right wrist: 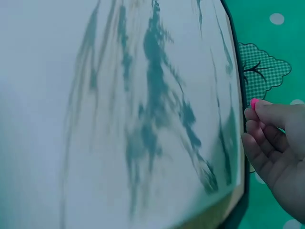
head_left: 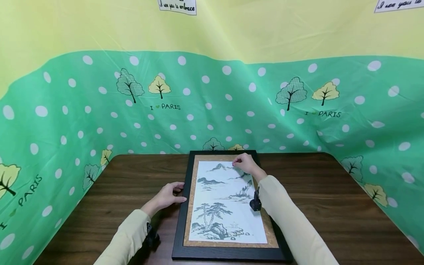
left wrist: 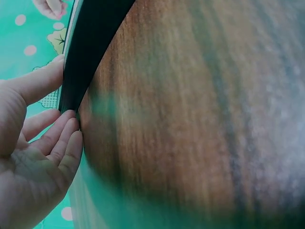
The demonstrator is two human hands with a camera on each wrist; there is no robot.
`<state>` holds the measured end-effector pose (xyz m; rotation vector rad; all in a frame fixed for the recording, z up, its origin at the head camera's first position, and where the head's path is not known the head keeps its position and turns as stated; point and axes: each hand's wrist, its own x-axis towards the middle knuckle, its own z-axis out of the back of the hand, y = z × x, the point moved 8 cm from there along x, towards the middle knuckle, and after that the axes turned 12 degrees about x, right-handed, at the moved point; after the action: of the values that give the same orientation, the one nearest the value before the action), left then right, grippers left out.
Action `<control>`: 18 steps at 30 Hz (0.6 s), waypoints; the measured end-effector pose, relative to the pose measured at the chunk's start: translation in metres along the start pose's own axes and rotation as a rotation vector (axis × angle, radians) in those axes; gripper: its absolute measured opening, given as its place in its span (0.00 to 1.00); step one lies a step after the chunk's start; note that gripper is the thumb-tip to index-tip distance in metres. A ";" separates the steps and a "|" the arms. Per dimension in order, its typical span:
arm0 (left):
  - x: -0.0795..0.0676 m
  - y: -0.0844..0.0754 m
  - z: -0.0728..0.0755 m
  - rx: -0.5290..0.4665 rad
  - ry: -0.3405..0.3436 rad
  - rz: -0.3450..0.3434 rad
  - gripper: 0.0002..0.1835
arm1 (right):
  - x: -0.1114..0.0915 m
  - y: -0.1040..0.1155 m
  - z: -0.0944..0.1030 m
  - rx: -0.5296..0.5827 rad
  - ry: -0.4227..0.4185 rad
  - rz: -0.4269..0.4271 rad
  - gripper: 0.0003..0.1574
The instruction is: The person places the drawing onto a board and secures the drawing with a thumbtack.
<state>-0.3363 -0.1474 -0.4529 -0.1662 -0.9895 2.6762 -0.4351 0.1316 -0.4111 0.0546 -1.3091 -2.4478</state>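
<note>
A cork board (head_left: 207, 244) in a black frame (head_left: 228, 253) stands out against the dark table, and a white sheet with an ink landscape painting (head_left: 228, 198) covers most of the cork. My right hand (head_left: 246, 164) is over the sheet's top part and pinches a small pink push pin (right wrist: 254, 103) between thumb and forefinger. The right wrist view does not show the pin's point. At the frame's left side, my left hand (head_left: 167, 195) touches the edge with its fingertips and thumb. In the left wrist view, the fingers (left wrist: 66, 148) are fairly straight against the black edge.
The brown wooden table (head_left: 132, 173) extends to both sides of the frame. Behind it hangs a green and yellow cloth (head_left: 198, 92) with white dots and trees. A small black camera is on each wrist, the right one (head_left: 255, 201) over the board.
</note>
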 end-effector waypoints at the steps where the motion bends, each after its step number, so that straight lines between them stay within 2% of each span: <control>1: 0.000 0.000 0.000 -0.001 -0.001 0.000 0.31 | 0.001 -0.002 -0.001 -0.005 -0.012 -0.013 0.08; 6: 0.000 -0.001 0.001 -0.004 -0.006 0.004 0.31 | 0.009 -0.009 -0.009 -0.053 -0.049 -0.069 0.07; 10: 0.000 -0.001 0.001 -0.006 -0.010 0.006 0.31 | 0.014 -0.011 -0.013 -0.018 -0.073 -0.103 0.08; 18: 0.001 0.003 0.000 -0.013 -0.012 0.014 0.31 | 0.022 -0.013 -0.020 0.024 -0.089 -0.111 0.08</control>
<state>-0.3381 -0.1493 -0.4543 -0.1600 -1.0127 2.6871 -0.4560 0.1152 -0.4303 0.0246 -1.4082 -2.5542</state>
